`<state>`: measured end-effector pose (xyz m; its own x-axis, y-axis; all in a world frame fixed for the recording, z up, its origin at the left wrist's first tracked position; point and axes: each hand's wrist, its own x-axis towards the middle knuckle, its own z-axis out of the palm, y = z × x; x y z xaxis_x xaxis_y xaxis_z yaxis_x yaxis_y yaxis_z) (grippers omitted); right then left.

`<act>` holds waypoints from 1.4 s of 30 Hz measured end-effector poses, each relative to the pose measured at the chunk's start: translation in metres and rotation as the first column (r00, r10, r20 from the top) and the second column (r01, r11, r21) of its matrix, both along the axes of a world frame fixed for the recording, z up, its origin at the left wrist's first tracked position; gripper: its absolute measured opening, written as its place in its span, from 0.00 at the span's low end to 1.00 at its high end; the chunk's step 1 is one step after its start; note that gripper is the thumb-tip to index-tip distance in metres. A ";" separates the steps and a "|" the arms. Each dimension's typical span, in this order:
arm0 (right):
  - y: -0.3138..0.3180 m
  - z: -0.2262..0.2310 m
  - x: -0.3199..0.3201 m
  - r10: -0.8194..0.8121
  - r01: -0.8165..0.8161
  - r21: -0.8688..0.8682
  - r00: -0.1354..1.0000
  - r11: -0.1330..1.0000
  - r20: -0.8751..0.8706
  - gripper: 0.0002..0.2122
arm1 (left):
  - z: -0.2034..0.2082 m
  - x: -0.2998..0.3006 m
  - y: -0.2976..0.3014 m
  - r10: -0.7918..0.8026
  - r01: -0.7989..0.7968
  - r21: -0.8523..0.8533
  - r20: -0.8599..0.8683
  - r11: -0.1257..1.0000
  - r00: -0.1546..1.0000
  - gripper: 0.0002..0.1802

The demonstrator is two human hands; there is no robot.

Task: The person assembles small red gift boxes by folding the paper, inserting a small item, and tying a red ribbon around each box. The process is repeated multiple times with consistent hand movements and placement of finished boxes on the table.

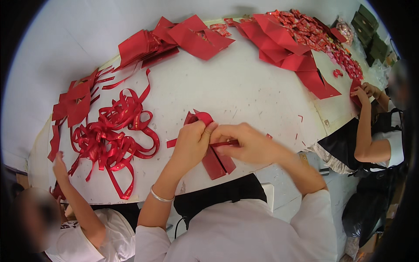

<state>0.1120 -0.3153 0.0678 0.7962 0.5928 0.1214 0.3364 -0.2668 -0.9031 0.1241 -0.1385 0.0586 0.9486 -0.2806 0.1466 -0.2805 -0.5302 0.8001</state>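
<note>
A folded red paper box [219,165] stands near the table's front edge, right before me, its pointed top showing above my hands. My left hand [191,140] is closed at the box's upper part, pinching a looped red ribbon [204,117] there. Against it, my right hand [244,142] is closed too, fingers bent on a strip of the same ribbon that runs across the box. One ribbon end sticks out left of my left hand, and a bit of red shows beyond my right hand. Just where the ribbon crosses is hidden by my fingers.
Left of me lies a tangled heap of red ribbon [114,135]. Flat red paper boxes [192,37] are stacked along the far side, with small red packets [301,28] behind. Co-workers sit at both sides, one person's hand [60,165] left, another's arm [369,126] right.
</note>
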 end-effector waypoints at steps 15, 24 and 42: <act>0.057 0.127 0.086 -0.202 0.322 0.141 0.166 0.936 0.965 0.17 | 0.014 0.001 0.012 -0.257 0.239 -0.095 -0.294 0.966 0.921 0.21; 0.009 0.008 0.052 0.113 -0.097 0.072 0.954 0.993 -0.279 0.15 | 0.013 -0.001 0.018 -0.371 0.354 -0.120 -0.181 0.928 0.911 0.16; -0.082 -0.035 -0.024 0.789 -0.649 0.513 0.607 0.562 -0.097 0.12 | 0.006 0.005 0.033 -0.374 0.271 -0.332 -0.300 0.903 0.878 0.05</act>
<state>0.0876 -0.3976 0.0323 0.1544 0.9311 0.3304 -0.0377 0.3397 -0.9398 0.1287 -0.1056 0.0646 0.8144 -0.5771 -0.0603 -0.0736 -0.2058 0.9758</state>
